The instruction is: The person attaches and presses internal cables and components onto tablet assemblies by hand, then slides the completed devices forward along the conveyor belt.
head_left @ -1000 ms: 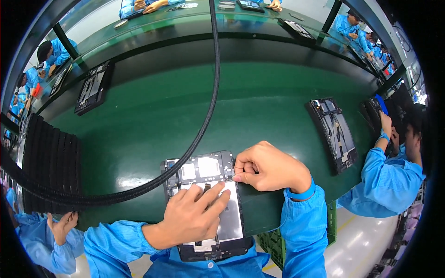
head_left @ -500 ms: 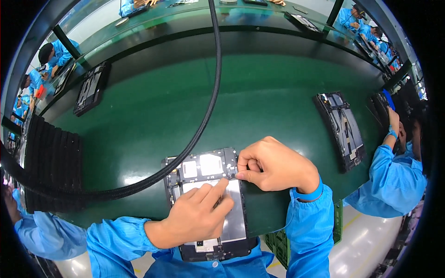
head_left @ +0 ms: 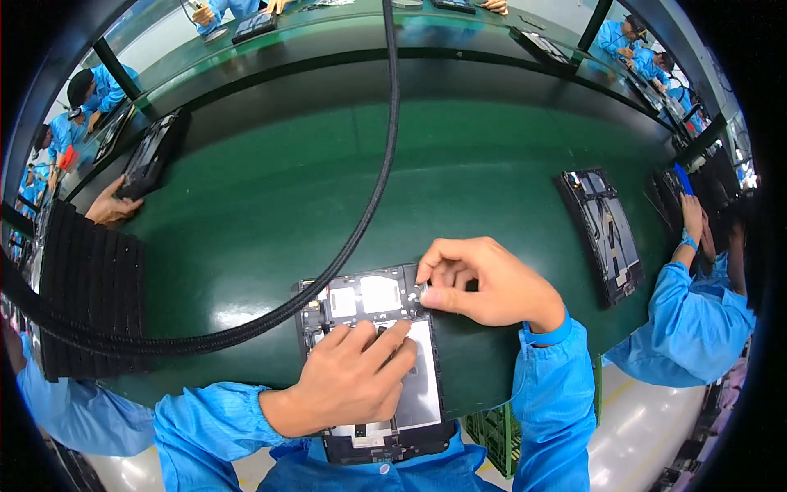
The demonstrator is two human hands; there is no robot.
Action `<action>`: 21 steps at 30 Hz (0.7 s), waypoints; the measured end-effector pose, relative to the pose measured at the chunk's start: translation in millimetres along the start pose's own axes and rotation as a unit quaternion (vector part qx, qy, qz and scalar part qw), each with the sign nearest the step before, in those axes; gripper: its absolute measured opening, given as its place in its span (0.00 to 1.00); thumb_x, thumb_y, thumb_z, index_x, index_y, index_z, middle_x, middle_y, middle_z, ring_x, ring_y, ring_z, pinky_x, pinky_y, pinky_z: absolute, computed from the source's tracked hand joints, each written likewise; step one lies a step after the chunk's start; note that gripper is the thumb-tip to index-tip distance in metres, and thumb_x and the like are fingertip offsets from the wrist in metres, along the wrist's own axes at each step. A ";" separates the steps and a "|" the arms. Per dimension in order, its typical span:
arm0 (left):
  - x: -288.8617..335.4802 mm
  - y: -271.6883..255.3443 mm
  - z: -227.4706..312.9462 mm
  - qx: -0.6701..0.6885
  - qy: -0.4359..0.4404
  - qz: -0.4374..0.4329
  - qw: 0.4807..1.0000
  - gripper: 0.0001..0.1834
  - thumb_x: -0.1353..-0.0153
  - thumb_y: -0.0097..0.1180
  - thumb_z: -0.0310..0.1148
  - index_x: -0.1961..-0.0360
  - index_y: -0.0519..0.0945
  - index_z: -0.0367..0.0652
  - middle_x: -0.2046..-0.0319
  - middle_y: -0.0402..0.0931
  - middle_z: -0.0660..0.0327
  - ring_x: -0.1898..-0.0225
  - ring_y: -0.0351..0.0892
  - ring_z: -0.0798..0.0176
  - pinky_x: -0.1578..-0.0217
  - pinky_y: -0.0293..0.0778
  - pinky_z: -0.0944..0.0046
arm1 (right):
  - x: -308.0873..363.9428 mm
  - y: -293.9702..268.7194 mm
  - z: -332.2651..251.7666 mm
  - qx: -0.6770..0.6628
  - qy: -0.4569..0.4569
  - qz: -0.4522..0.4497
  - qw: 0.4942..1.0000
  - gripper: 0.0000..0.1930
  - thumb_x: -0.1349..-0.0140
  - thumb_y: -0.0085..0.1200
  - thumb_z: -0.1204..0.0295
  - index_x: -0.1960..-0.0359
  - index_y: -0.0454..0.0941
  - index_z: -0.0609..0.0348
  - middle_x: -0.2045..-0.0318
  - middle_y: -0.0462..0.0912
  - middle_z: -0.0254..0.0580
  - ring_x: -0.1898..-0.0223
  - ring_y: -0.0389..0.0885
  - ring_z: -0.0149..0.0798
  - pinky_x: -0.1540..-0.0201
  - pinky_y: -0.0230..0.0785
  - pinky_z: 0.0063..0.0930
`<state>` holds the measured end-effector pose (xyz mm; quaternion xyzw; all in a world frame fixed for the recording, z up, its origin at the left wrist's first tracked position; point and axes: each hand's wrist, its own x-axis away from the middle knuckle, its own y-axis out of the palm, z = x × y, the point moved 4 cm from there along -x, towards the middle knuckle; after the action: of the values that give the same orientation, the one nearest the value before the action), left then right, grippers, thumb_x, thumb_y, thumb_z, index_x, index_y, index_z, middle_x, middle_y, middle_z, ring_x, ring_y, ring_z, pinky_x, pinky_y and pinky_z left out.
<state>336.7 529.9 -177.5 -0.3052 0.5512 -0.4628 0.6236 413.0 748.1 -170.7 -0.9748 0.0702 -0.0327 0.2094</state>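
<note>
An opened tablet lies in front of me at the table's near edge, its circuit board and silvery inner plate showing. My left hand rests across its middle, fingers bent and a little apart, tips touching the tablet just below the board. At the tablet's upper right corner, my right hand is closed in a pinch of thumb and index finger. A small pale bit shows at those fingertips, too small to name. Beneath my left palm, part of the tablet is hidden.
A thick black cable arches over the tablet's upper left. Black trays or cases stand stacked at left. Another opened tablet lies at right. A co-worker's hand holds a tablet at far left; another co-worker sits at right.
My right hand has shifted slightly up and right, its fingers opening up from the board's corner. A co-worker's hand has come in at left and taken hold of the tablet there.
</note>
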 end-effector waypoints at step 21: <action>-7.4 -2.7 1.2 -0.015 0.020 0.000 1.000 0.24 0.53 0.68 0.36 0.52 0.88 0.42 0.45 0.86 0.58 0.64 0.75 0.61 0.67 0.70 0.61 | -11.8 26.6 13.6 -0.038 -0.066 0.099 0.992 0.10 0.42 0.79 0.78 0.59 0.95 0.56 0.67 0.89 0.33 0.72 0.71 0.26 0.69 0.64 0.25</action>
<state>337.5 535.5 -171.8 -0.3058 0.5704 -0.4605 0.6075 399.3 731.4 -194.4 -0.9704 0.1532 0.0557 0.1784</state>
